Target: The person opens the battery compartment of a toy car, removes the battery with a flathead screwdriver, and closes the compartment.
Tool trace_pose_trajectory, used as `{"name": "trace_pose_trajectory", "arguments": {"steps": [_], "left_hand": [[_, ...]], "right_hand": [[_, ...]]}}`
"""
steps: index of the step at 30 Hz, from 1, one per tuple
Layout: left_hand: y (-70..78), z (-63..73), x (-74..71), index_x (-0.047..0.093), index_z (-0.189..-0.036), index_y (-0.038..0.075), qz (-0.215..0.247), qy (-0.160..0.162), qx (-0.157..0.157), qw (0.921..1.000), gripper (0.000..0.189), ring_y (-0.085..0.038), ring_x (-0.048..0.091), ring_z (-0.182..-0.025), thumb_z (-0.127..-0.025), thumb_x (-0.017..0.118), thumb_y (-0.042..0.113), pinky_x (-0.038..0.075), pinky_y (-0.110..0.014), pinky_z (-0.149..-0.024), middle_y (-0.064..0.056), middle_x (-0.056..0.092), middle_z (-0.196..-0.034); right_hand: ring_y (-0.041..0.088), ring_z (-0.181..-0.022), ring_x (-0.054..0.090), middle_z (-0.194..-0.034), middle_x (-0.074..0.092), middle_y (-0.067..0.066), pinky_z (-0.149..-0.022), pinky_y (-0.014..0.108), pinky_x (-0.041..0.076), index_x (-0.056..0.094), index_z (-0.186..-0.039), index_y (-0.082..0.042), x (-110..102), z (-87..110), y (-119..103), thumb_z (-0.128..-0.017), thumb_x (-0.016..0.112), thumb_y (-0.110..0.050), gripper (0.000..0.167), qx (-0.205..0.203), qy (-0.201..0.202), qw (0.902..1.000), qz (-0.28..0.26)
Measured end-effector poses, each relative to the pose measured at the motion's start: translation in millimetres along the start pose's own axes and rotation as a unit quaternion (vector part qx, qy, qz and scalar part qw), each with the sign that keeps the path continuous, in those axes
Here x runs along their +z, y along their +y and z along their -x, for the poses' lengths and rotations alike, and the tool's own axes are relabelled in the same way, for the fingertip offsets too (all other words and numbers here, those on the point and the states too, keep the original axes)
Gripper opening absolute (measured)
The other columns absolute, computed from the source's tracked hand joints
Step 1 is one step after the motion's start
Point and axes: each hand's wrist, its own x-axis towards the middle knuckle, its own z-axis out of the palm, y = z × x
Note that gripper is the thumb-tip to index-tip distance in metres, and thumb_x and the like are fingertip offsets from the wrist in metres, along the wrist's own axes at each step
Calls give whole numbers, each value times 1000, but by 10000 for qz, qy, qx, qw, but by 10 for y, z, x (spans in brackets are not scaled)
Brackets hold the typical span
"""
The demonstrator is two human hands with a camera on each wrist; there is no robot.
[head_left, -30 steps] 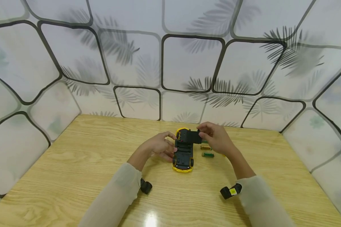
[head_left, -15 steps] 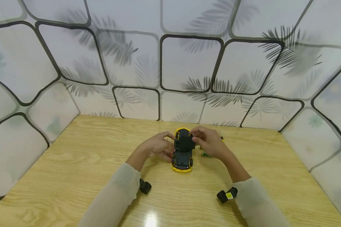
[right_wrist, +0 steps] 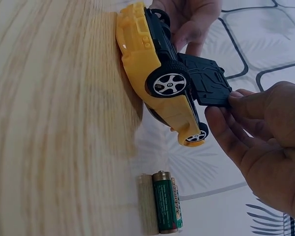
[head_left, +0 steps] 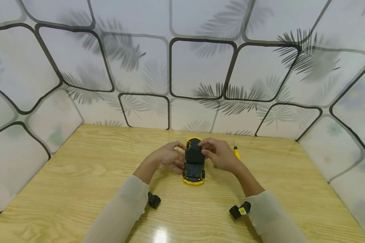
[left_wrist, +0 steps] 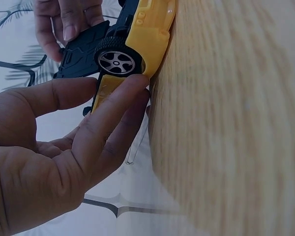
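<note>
A yellow toy car (head_left: 194,171) lies upside down on the table, its black underside facing up. My left hand (head_left: 169,157) holds the car's left side, with fingertips beside a wheel (left_wrist: 116,62) in the left wrist view. Between thumb and fingers, my right hand (head_left: 219,155) pinches the edge of a black battery cover (right_wrist: 206,81). This cover stands tilted above the middle of the underside, one edge close to the chassis. From the head view it overlaps the battery compartment and hides it.
Green batteries (right_wrist: 165,201) lie on the table right of the car, mostly hidden behind my right hand in the head view. A yellow and black screwdriver (head_left: 236,152) lies farther right. A patterned wall covering (head_left: 200,114) rises behind the wooden table (head_left: 109,158).
My right hand has moved left with the battery cover, from over the car's right side to above its middle. The screwdriver has come into sight. My left hand stays on the car.
</note>
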Motion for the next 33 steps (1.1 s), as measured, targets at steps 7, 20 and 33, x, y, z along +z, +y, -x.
{"name": "trace_pose_trajectory", "arguments": {"steps": [7,20,33], "left_hand": [[4,6,0,49,-137,10,-21,14,-15,10000,45,-33,69,-85,-95,58,-3,65,-45,-72,-25,61,-117],[16,10,6,48,-138,10,9,-3,-20,10000,47,-33,69,-86,-94,58,-4,65,-45,-73,-25,59,-118],[13,3,-5,47,-139,9,-71,-57,19,10000,49,-33,70,-86,-93,57,-6,65,-45,-74,-25,60,-117]], "right_hand": [[18,-84,73,-106,74,11,-73,33,63,66,-123,-4,12,5,2,-101,64,-5,22,17,-36,9999,-101],[18,-82,72,-104,73,12,-72,40,63,66,-123,-1,67,0,32,-101,63,-3,22,-14,-55,9998,-191],[17,-84,70,-104,72,10,-71,30,61,66,-122,-2,105,-17,73,-101,63,-4,21,-39,62,9998,-157]]}}
